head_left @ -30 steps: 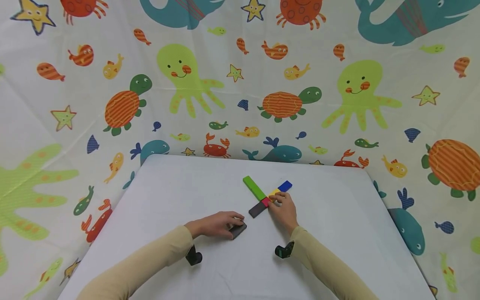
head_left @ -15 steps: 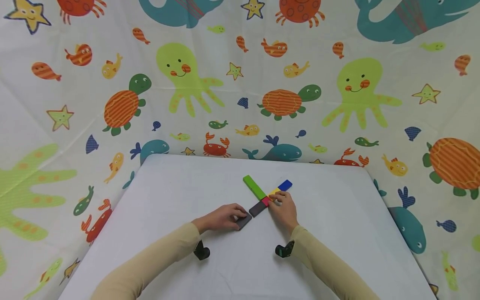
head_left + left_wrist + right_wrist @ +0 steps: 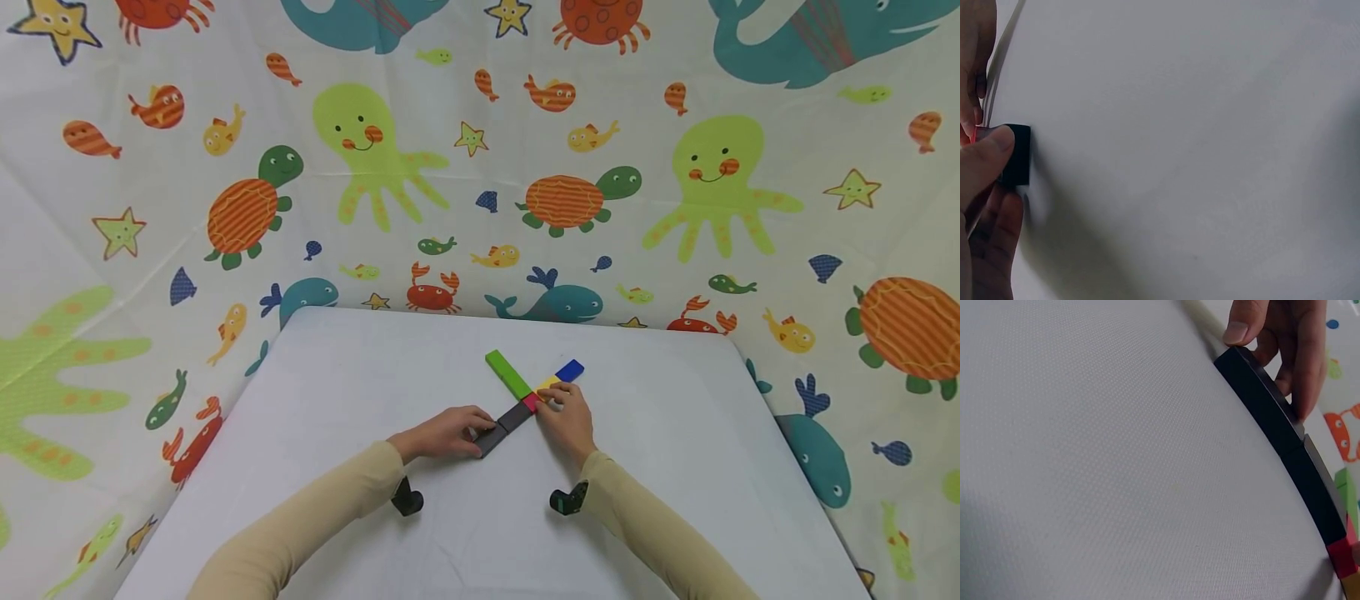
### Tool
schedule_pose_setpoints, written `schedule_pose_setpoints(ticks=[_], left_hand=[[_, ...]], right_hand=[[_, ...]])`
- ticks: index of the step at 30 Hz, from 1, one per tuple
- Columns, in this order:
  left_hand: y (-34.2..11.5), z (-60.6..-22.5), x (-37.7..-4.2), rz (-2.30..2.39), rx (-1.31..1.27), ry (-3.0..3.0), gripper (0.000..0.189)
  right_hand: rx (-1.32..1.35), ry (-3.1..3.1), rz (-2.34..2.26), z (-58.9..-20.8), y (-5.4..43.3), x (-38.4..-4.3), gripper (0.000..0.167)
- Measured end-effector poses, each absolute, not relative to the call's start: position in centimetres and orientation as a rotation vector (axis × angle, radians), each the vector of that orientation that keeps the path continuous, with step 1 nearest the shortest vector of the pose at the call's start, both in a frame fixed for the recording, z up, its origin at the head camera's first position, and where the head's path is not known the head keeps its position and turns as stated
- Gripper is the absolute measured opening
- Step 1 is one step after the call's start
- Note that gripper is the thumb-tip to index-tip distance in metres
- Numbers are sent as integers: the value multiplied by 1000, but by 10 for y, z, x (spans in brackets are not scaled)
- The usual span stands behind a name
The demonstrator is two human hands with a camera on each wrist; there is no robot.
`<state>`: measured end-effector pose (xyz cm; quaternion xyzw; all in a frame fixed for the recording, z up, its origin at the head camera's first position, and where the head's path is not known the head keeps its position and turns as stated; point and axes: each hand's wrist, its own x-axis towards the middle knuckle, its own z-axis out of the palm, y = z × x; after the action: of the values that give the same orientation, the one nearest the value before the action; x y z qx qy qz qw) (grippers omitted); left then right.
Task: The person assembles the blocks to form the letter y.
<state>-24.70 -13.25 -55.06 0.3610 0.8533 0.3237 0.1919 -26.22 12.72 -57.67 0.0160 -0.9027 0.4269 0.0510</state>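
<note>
My left hand point(image 3: 444, 432) grips a dark grey block point(image 3: 492, 441), thumb on one end and fingers along its far side in the right wrist view. That block's end meets a second dark grey block point(image 3: 515, 416), with a thin seam between them. A small red block point(image 3: 531, 403) continues the line, then a yellow block point(image 3: 548, 384) and a blue block point(image 3: 571, 370). My right hand point(image 3: 567, 421) pinches the red block at its joint with the yellow one, partly covering both. A long green block point(image 3: 507, 374) slants away from the red block to the far left.
All the blocks lie on a white tabletop point(image 3: 360, 367). A cloth point(image 3: 465, 83) printed with sea animals hangs behind and beside the table. Black wrist cameras point(image 3: 408, 498) hang below both sleeves.
My left hand has slid the dark grey block away from me and to the right, until its end meets the other dark grey block. The right hand has stayed in place.
</note>
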Motion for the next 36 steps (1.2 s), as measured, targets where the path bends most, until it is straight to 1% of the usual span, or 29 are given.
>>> schedule_pose_setpoints(ticks=[36], left_hand=[[-130, -548, -248, 859, 1031, 2388, 47]], right_hand=[[17, -2753, 1313, -577, 129, -262, 27]])
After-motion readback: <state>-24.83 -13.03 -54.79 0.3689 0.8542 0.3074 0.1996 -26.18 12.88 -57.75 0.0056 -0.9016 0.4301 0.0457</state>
